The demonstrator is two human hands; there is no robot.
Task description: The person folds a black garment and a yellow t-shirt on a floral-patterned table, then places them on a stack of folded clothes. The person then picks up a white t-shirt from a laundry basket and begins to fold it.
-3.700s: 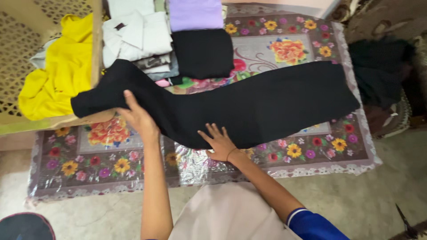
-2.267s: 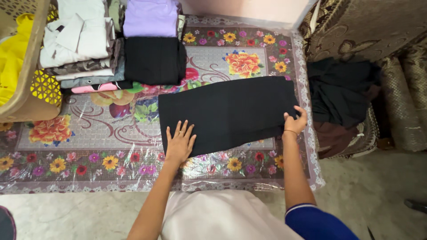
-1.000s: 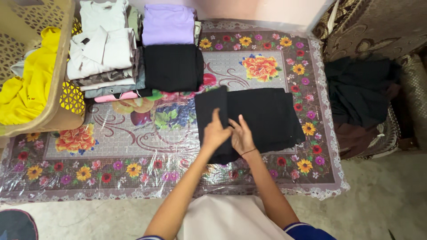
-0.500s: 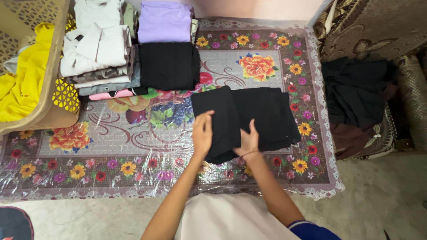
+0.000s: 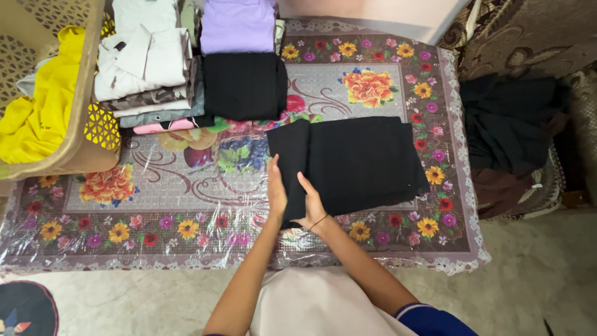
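Note:
A black garment (image 5: 364, 163) lies folded on the flowered, plastic-covered table (image 5: 155, 193), right of centre. Its left end forms a narrow flap (image 5: 289, 149) turned over the rest. My left hand (image 5: 275, 186) is edge-on at that flap's left side, fingers straight, gripping its edge. My right hand (image 5: 311, 208) rests flat on the cloth just right of it, at the garment's near left corner, a thin band on the wrist.
Folded piles stand at the table's back left: white shirts (image 5: 146, 56), a lilac piece (image 5: 239, 25), a black piece (image 5: 244, 84). A tan basket (image 5: 93, 134) holding a yellow garment (image 5: 37, 112) is far left. Dark clothes (image 5: 510, 124) lie heaped on a patterned seat at right.
The long black garment was folded in half, then its left end turned over. Since half a second ago the flap looks narrower and my right hand has slid left toward my left hand.

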